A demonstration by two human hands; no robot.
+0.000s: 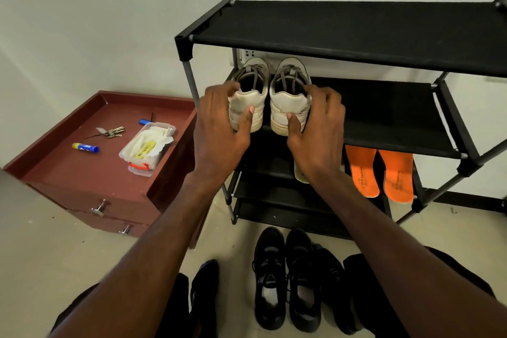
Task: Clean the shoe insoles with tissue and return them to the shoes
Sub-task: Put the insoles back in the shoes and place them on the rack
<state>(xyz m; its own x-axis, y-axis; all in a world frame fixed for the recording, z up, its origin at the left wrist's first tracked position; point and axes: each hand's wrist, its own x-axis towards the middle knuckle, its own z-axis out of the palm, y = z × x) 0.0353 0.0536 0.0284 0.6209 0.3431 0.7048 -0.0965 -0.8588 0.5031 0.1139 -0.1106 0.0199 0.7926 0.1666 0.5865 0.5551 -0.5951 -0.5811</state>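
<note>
White shoes (270, 96): pair side by side on second shelf of black rack (384, 35), heels toward camera, toes toward wall at 12 o'clock, long axes running 6–12. Left hand (219, 129) grasps left shoe's heel, fingers curled over collar, thumb on back. Right hand (318, 129) grasps right shoe's heel likewise. Orange insoles (380, 171) on lower shelf at 4 o'clock from shoes, printed "AIR cushion", lengthwise 6–12. Tissue box (145, 145) on red cabinet (82, 170) at 9 o'clock.
</note>
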